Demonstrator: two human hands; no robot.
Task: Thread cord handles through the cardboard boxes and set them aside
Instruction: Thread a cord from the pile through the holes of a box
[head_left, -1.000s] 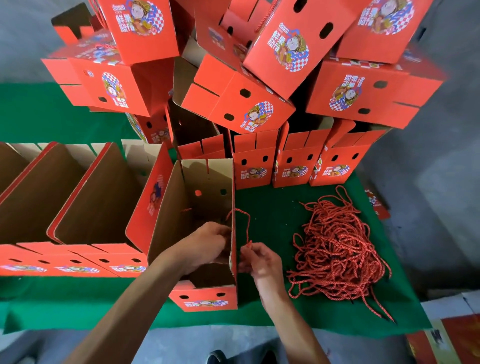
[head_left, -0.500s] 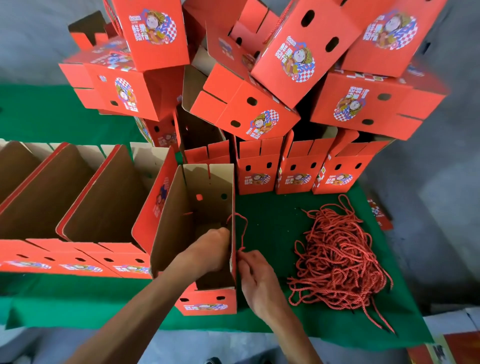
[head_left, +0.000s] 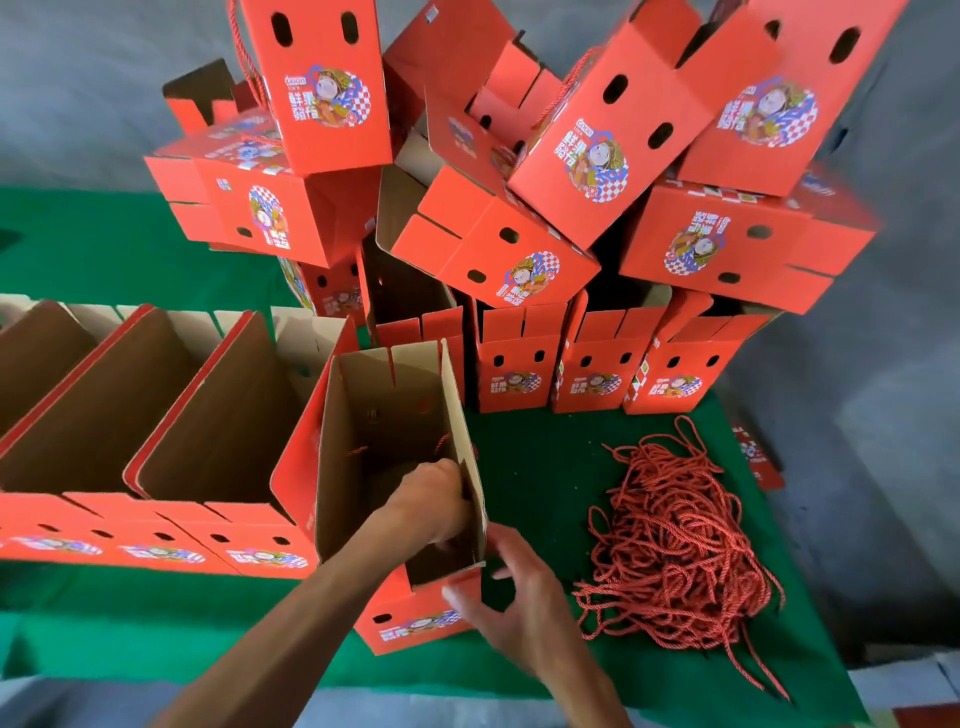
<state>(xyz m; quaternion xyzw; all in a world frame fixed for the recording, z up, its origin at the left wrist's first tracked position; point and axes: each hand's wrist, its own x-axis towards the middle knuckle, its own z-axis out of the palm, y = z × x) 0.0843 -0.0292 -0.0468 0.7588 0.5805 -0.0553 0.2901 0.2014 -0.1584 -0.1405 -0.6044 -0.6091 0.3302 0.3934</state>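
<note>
Threading open box (head_left: 395, 441): left hand (head_left: 431, 501) inside, grasp unclear; right hand (head_left: 519, 597), fingers relaxed, steadies wall; advise pulling cord (head_left: 441, 441) snug.

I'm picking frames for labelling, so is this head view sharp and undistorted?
Head view: the right hand has motion-blurred fingers; the left hand is shaded inside the open box; wide-angle bending tilts the stacked boxes outward; the cord pile is crisp.
</note>
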